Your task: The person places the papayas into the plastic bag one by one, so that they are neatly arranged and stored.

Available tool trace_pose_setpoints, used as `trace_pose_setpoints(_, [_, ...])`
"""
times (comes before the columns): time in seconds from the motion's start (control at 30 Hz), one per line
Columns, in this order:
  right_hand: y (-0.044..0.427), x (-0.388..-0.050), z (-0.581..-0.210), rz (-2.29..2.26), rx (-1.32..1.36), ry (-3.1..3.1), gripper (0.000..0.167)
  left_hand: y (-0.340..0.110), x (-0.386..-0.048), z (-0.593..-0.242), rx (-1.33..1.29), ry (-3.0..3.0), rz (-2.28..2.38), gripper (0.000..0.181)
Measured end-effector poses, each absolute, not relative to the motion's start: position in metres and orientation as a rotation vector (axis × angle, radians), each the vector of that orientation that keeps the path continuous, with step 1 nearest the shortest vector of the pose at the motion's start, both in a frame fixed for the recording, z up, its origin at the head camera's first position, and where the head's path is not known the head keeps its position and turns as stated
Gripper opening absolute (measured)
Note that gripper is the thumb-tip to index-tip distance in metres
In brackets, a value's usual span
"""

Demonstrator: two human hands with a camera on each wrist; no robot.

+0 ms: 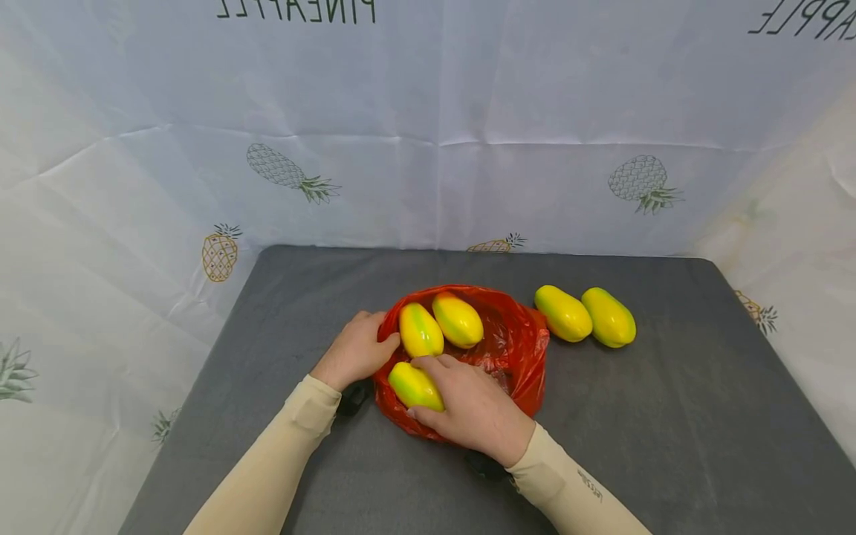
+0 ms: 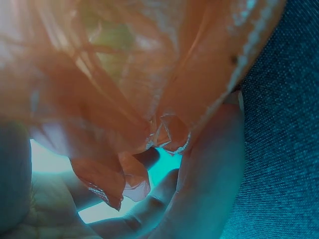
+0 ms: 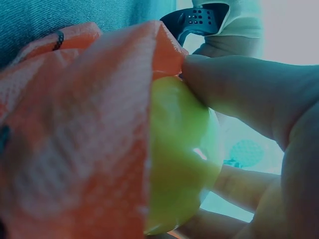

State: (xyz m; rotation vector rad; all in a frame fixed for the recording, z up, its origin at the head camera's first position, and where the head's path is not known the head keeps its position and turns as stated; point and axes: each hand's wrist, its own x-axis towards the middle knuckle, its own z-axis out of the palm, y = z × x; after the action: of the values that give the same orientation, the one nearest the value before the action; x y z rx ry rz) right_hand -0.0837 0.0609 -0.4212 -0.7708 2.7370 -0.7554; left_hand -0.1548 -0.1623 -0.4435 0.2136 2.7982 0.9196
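Observation:
A red plastic bag (image 1: 528,357) lies wide open on the table, with two yellow-green papaya-like fruits (image 1: 458,319) inside it toward the back left. My left hand (image 1: 357,345) holds the bag's left rim, thumb over the edge and fingers outside. In the left wrist view the thin bag film (image 2: 124,99) hangs between thumb and fingers. My right hand (image 1: 471,405) reaches over the front rim and grips a third papaya-like fruit (image 1: 414,386) at the bag's front left. The right wrist view shows thumb and fingers around this fruit (image 3: 182,154), partly hidden behind the bag.
Two more such fruits (image 1: 608,317) lie side by side on the dark grey table (image 1: 675,416), just right of the bag. A white cloth (image 1: 428,89) printed with pineapples hangs behind the table and at its sides.

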Motion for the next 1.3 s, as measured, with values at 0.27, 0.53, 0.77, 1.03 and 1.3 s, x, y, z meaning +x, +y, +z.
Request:
trace_pose_setpoints(0.27, [0.0605,-0.0854,-0.4219,-0.75,-0.78,2.73,0.062,-0.1621,-0.1541,-0.4412,0.212,2.791,0.939,0.035])
trace_pose_setpoints(0.53, [0.0586,-0.0855,-0.423,-0.749,-0.791,2.726,0.064,-0.1633,-0.1539,-0.4411,0.222,2.793,0.947,0.032])
trace_pose_setpoints(0.77, [0.0584,-0.0859,-0.4251,-0.736,-0.79,2.726,0.064,-0.1624,-0.1548,-0.4417,0.22,2.794,0.941,0.034])
trace_pose_setpoints(1.03, [0.0582,-0.0865,-0.428,-0.731,-0.785,2.724,0.065,-0.162,-0.1564,-0.4428,0.221,2.801,0.935,0.035])
trace_pose_setpoints(1.3, [0.0601,-0.0867,-0.4272,-0.716,-0.781,2.736,0.065,-0.163,-0.1553,-0.4455,0.218,2.798,0.945,0.036])
